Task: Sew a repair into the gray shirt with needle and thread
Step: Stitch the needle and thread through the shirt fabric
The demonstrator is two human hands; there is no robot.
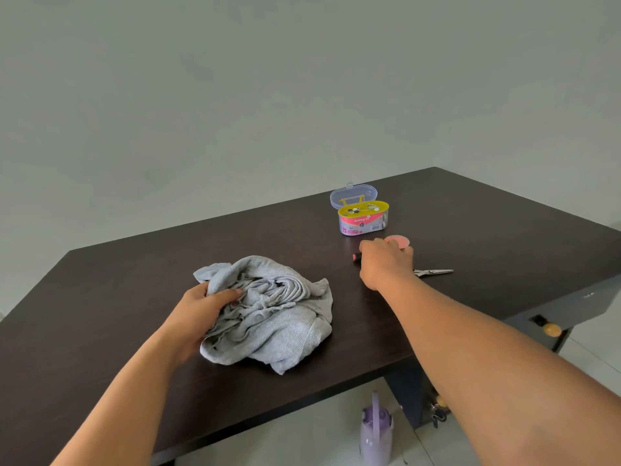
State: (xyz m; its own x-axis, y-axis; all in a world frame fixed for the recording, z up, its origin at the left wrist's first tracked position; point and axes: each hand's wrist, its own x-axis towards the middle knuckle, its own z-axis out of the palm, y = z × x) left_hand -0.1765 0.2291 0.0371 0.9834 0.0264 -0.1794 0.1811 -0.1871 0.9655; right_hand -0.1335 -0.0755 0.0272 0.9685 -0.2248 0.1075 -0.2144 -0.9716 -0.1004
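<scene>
My left hand (198, 309) grips the crumpled gray shirt (268, 314), fingers curled into its left edge, on the dark table (100, 297). My right hand (384, 262) reaches out over a small spool (356, 257), fingers bent down over it; I cannot tell whether they actually hold it. A pink round case (400, 239) lies just past that hand, scissors (433, 272) to its right. Further back sits the open sewing kit (363, 218). A purple bottle (375, 432) stands on the floor below
</scene>
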